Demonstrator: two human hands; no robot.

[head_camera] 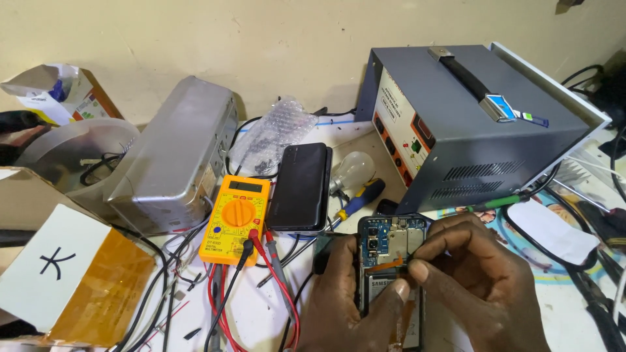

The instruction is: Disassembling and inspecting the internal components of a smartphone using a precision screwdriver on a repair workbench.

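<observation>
Hands (417, 280) gripping opened phone (391, 242), lengthwise away

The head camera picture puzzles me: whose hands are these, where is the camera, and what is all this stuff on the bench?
The camera sits on a person's head and looks down at their own two bare hands; there is no machine arm. The left hand steadies an opened phone with its back cover off, so the blue circuit board shows. The right hand pinches something small over that board; what exactly is too small to tell. Around them on the cluttered bench lie a yellow multimeter with red and black leads, a closed black phone, a light bulb, a screwdriver, a grey metal box and a big grey power unit.
</observation>
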